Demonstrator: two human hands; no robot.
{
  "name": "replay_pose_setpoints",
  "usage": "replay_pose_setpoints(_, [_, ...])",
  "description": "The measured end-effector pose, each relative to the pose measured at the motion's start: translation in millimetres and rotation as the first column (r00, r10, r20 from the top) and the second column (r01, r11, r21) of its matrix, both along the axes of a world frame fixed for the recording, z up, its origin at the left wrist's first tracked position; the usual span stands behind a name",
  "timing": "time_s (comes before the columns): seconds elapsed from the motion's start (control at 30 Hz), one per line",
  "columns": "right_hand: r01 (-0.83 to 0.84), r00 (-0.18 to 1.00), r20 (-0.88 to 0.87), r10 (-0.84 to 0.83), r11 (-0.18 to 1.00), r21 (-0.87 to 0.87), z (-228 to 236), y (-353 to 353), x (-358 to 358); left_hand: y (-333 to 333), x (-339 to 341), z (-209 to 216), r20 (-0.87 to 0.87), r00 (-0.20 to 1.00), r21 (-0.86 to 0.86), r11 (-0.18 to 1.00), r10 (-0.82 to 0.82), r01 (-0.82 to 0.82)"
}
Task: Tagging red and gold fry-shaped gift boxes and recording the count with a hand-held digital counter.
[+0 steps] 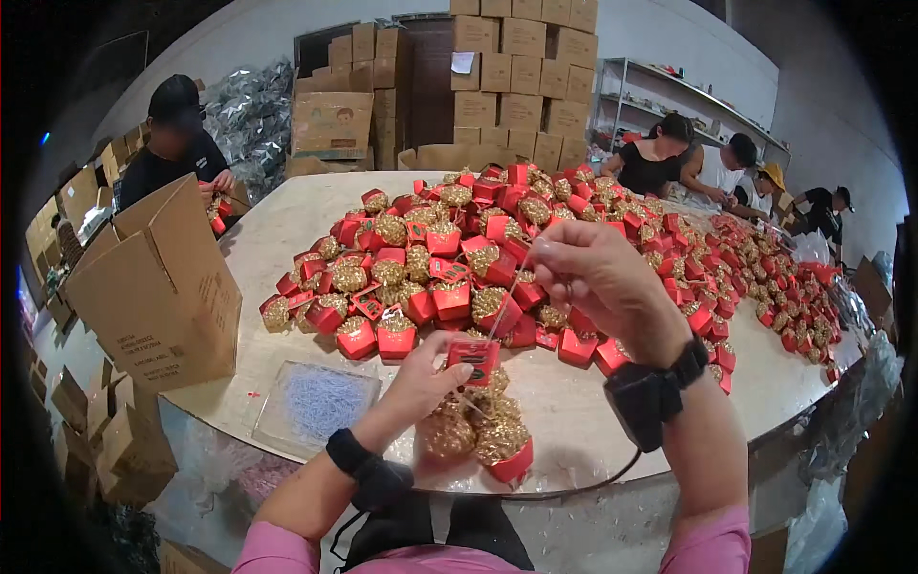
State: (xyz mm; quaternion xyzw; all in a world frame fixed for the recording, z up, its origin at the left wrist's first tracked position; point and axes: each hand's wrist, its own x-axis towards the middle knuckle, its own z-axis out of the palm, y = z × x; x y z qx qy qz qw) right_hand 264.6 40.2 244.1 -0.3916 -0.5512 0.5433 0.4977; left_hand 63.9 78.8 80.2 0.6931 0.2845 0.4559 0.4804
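My left hand pinches a small red tag between thumb and fingers, just above the near table edge. A thin pale string rises from the tag to my right hand, whose thumb and forefinger are closed on its upper end. Below the tag, a few gold-and-red ornaments with shiny textured gold tops and red bases rest on the table. Beyond my hands spreads a big pile of similar ornaments, some with red tags.
Left of my left hand, a shallow clear tray holds many short pale-blue strands. An open cardboard box stands at the table's left edge. A dark cable hangs from my right wrist device. Several people sit around the table; stacked cartons rise behind.
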Motion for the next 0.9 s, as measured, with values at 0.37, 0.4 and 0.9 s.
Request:
replay_pose_setpoints(0.37, [-0.347, 0.768, 0.625, -0.142, 0.728, 0.592, -23.1, -31.6, -47.5, 13.5, 15.2, 85.9, 0.722, 0.686, -0.591, 0.437, -0.089, 0.678])
replay_pose_setpoints(0.4, [-0.391, 0.721, 0.691, -0.058, 0.789, 0.474, -32.9, -41.6, -45.5, 23.6, 11.9, 80.9, 0.720, 0.685, -0.582, 0.443, -0.110, 0.682])
replay_pose_setpoints(0.9, [-0.030, 0.714, 0.509, -0.481, 0.705, 0.708, -104.2, -3.0, -9.3, 4.0, 16.1, 84.7, -0.518, 0.851, 0.026, 0.993, -0.085, 0.114])
